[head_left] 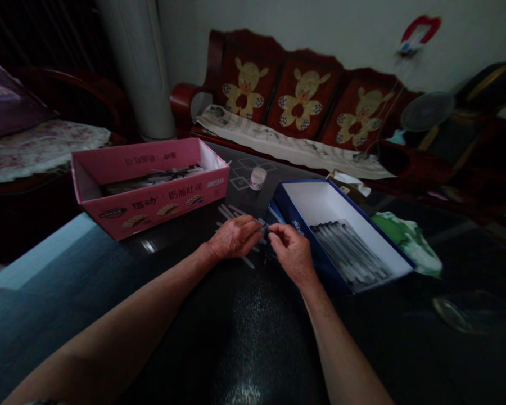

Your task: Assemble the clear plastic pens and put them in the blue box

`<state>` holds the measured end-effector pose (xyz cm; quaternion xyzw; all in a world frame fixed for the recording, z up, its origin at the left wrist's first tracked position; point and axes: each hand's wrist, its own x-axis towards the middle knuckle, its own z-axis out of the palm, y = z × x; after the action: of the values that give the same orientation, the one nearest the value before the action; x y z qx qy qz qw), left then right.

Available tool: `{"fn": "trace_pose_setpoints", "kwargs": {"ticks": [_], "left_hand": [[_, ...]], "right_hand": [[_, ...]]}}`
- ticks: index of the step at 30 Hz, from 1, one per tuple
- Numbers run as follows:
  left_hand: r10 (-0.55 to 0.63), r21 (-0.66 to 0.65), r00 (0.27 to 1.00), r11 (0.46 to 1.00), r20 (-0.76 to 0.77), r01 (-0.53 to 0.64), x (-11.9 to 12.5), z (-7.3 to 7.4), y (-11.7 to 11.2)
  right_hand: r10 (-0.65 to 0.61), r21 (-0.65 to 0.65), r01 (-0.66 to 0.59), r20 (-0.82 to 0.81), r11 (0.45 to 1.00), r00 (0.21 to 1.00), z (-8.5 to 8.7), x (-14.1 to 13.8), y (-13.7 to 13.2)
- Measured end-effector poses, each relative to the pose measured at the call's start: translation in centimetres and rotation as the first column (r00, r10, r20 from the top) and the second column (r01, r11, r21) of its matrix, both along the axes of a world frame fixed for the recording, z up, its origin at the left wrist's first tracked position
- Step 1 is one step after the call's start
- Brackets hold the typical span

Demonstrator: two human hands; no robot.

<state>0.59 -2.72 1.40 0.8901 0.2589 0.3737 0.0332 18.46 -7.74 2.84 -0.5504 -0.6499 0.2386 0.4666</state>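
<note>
My left hand [236, 235] and my right hand [294, 251] meet over the dark tabletop, fingertips nearly touching. The right thumb and forefinger are closed in a pinch on a small dark piece whose kind is unclear. Bent and closed, the left fingers hide whatever they hold. Several thin, pale translucent sticks [248, 262] lie loose under and around the left hand. Just right of my right hand stands a blue box [290, 212] with a white inside. A row of slim, clear, dark-tipped sticks like pens [349, 253] lies in it.
A pink cardboard box [172, 207] holding thin pieces stands on the left. A small white tub [258, 179] sits behind my hands. Right of the blue box lies a green and white plastic bag [409, 239]. A wooden sofa [274, 107] stands beyond the table.
</note>
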Motion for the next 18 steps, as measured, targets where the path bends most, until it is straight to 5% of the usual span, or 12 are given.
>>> {"fn": "trace_pose_setpoints", "kwargs": {"ticks": [9, 18], "left_hand": [[0.031, 0.036, 0.997, 0.999, -0.070, -0.029, 0.1, -0.1, 0.0], [0.083, 0.073, 0.993, 0.994, -0.079, -0.078, 0.1, 0.0, -0.1]], "right_hand": [[-0.028, -0.043, 0.021, -0.166, 0.999, 0.986, 0.3, -1.2, -0.3], [-0.037, 0.010, 0.038, -0.142, 0.999, 0.989, 0.2, -0.8, -0.1]]}}
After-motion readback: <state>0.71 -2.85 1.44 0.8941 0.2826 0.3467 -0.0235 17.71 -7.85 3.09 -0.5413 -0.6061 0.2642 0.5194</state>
